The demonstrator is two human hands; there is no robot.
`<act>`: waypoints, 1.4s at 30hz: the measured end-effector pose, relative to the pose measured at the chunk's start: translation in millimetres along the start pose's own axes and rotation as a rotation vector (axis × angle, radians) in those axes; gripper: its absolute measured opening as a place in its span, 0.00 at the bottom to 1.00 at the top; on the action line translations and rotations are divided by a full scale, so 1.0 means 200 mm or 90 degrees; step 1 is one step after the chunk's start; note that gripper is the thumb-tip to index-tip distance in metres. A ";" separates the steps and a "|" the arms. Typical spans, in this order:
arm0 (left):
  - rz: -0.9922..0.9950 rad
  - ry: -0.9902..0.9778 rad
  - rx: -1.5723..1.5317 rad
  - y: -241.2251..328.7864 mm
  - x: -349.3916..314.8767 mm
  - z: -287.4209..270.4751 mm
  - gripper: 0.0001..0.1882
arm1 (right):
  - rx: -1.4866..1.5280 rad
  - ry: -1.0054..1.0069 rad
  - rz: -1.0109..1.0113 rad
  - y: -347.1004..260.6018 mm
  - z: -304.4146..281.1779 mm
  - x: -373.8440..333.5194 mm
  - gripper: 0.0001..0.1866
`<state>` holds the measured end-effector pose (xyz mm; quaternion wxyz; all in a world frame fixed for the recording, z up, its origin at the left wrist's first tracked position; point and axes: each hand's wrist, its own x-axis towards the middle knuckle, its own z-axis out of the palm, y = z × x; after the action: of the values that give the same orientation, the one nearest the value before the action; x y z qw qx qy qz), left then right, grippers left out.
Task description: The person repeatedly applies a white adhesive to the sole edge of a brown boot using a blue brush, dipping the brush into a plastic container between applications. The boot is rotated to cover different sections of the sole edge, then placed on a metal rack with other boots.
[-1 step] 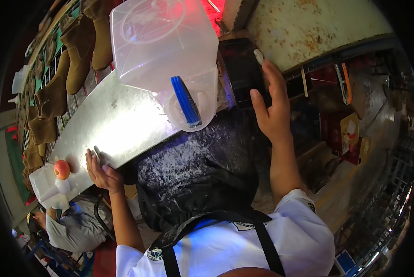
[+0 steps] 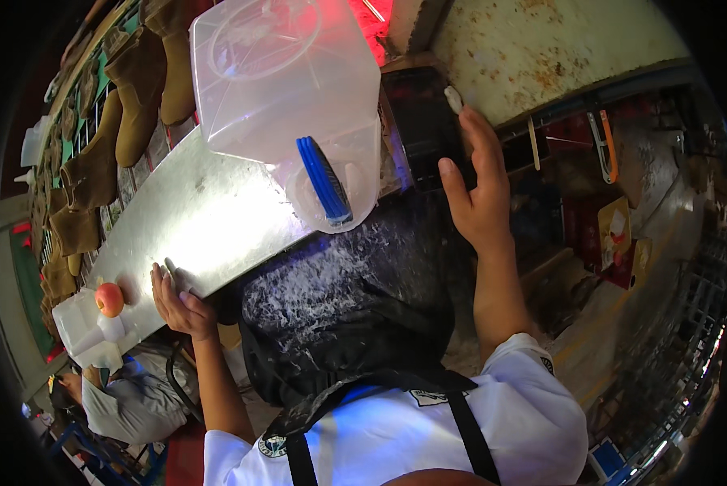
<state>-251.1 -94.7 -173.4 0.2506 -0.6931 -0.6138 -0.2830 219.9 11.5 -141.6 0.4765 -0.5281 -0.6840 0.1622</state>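
Work looks paused between pieces, as far as the signs go: pale shreds [image 2: 311, 279] lie thick over the dark apron [image 2: 363, 332] in the middle of the frame, so some scraping or rubbing has probably been done already, yet neither hand has a boot in it. The right hand [image 2: 478, 198], right of centre, is loosely spread with thumb and forefinger apart, beside the black box [image 2: 430, 113] at upper centre; a small white piece [image 2: 454, 100] sits at its fingertip, though the dim, bent view leaves unclear whether it is held or worn. The left hand [image 2: 179, 306], at centre left, rests with fingers straight and unclenched along the near edge of the metal counter [image 2: 149, 231], grasping nothing that can be made out. The blue brush [image 2: 323, 180] lies unheld in the rounded end of the clear plastic cover [image 2: 286, 89], at upper centre. Brown boots [image 2: 140, 77] stand in rows at upper left, well apart from both hands; how many are finished and how many remain does not show. A red apple [image 2: 109, 299] sits on the counter at lower left, just beside a small white bottle [image 2: 110, 327].
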 end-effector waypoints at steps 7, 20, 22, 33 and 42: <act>0.008 0.005 -0.004 -0.03 0.00 -0.01 0.21 | -0.002 0.011 0.004 -0.01 0.03 -0.01 0.21; 0.004 0.011 -0.002 0.01 0.01 -0.03 0.18 | 0.048 0.088 0.039 0.01 0.01 -0.02 0.10; 0.006 0.014 0.001 0.04 0.02 -0.04 0.18 | 0.044 0.091 0.014 0.03 -0.01 -0.02 0.10; -0.013 0.032 -0.037 0.02 0.02 -0.05 0.17 | -0.114 0.030 0.049 -0.09 0.03 0.02 0.16; -0.018 -0.001 -0.029 -0.02 0.01 -0.07 0.18 | 0.005 0.043 0.083 -0.12 0.03 0.01 0.22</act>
<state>-255.6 -102.9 -161.7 0.2304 -0.6899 -0.6172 -0.3001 202.7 5.5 -126.5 0.4894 -0.5751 -0.6311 0.1777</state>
